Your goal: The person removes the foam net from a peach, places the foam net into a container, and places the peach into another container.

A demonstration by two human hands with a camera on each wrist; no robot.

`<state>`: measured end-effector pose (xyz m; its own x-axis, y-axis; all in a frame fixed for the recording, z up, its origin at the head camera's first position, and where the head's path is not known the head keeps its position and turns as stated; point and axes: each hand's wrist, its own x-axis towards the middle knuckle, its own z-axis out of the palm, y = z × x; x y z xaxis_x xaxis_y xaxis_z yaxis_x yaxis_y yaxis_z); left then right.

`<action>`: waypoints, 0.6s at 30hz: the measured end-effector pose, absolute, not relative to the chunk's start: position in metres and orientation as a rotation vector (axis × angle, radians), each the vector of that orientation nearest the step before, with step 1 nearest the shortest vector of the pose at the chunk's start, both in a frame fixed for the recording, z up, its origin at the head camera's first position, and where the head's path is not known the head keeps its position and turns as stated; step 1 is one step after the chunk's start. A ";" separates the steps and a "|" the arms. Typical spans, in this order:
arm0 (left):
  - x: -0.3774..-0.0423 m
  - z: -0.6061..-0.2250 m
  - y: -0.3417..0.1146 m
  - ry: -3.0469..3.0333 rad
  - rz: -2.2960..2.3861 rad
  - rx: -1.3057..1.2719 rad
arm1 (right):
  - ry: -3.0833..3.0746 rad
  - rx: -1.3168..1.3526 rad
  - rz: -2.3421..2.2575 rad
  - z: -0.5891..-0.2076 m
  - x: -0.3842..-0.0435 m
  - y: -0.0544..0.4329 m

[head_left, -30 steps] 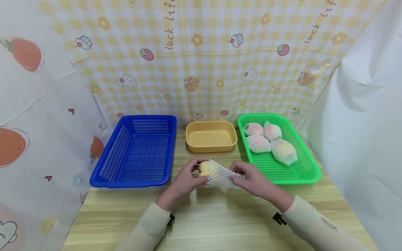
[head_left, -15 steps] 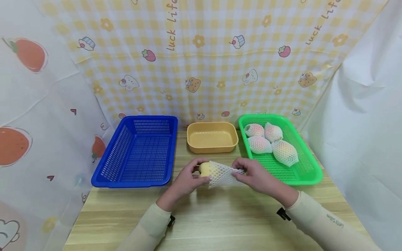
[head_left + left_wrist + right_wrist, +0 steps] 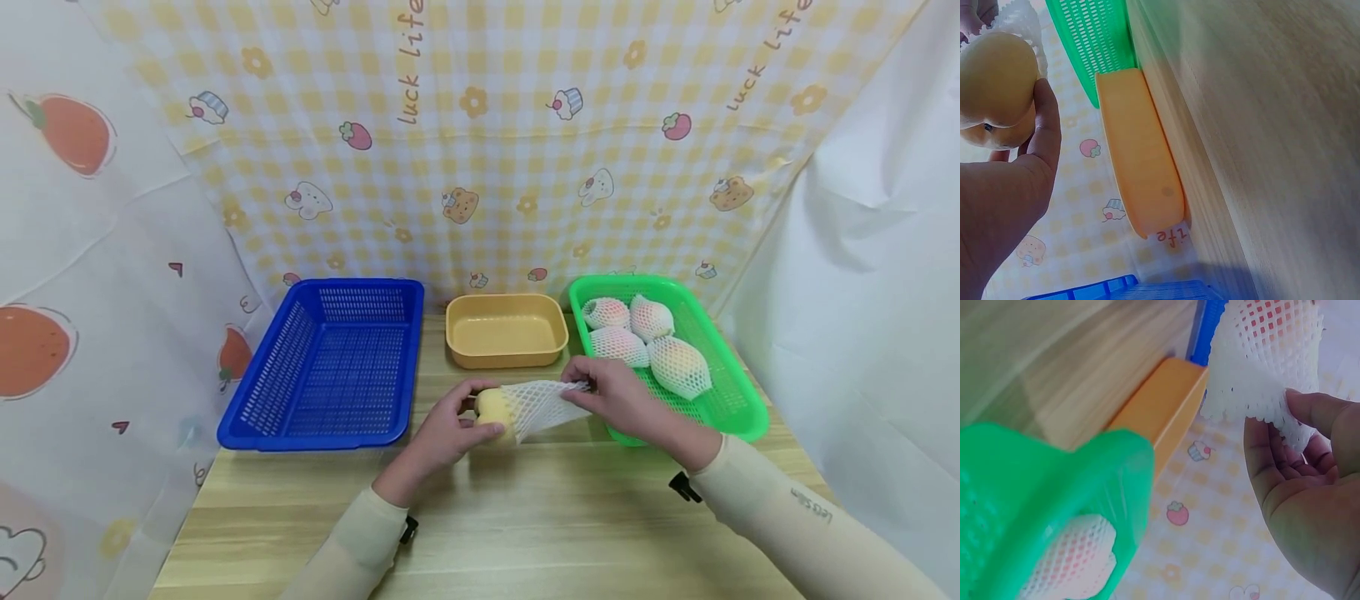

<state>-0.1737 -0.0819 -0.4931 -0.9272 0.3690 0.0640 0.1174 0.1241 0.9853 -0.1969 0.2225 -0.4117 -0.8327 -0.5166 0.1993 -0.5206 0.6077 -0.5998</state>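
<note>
In the head view my left hand [image 3: 444, 429] grips a yellow peach [image 3: 494, 415] around its stem end, above the table's middle. The left wrist view shows the peach [image 3: 999, 78] with its cleft and dark stem spot, thumb and fingers around it. A white foam net sleeve [image 3: 543, 406] stretches from the peach's right side to my right hand [image 3: 626, 404], which pinches its far end. The sleeve covers only the right part of the fruit. In the right wrist view, thumb and fingers pinch the bunched edge of the sleeve [image 3: 1260, 381].
At the left stands a blue basket [image 3: 412, 367]. A shallow yellow-orange tray [image 3: 506, 361] sits at the back middle. The green basket [image 3: 738, 400] at the right holds several netted fruits [image 3: 678, 367]; my right hand is over its near left edge. A patterned cloth [image 3: 465, 142] hangs behind.
My right hand has moved right and slightly away, drawing the foam net sleeve with it. More of the peach's bare skin shows. The left hand keeps its hold in nearly the same spot.
</note>
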 end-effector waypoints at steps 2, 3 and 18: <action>-0.173 -0.493 -0.082 2.194 1.903 0.482 | -2.837 0.873 1.041 -0.408 -0.201 0.224; -0.173 -0.493 -0.082 2.194 1.905 0.483 | -2.849 0.858 1.040 -0.407 -0.203 0.225; -0.171 -0.491 -0.085 2.201 1.905 0.489 | -2.864 0.778 1.010 -0.394 -0.232 0.230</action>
<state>-0.1712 -0.0850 -0.4912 -0.9276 0.3666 0.0715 0.1233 0.1200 0.9851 -0.2320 0.2303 -0.3939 -0.8767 -0.4514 0.1662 -0.4558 0.6689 -0.5872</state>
